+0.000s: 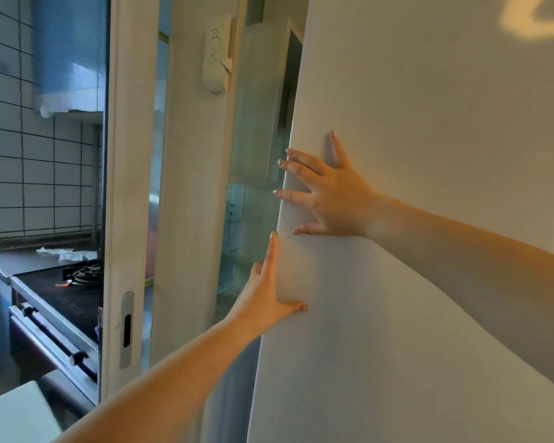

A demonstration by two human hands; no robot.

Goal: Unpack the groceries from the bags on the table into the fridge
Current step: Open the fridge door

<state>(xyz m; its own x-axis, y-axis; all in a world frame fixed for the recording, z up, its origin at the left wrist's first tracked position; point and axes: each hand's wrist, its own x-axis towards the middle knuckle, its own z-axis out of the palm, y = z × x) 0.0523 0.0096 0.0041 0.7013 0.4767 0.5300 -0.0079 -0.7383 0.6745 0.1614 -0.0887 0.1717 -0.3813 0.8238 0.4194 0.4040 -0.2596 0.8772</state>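
Hands: two, both flat with fingers straight, gripping nothing.
Right hand (328,199): spread on the fridge door (429,219) near its left edge.
Left hand (269,292): pressed on that same edge, just below.
Fridge doors: one, filling the right side.
Stoves (77,276): one, far left.

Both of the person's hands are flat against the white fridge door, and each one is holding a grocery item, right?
Not quite. The head view shows the left hand and right hand flat against the white fridge door, but both hold nothing; the fingers are spread straight on the surface.
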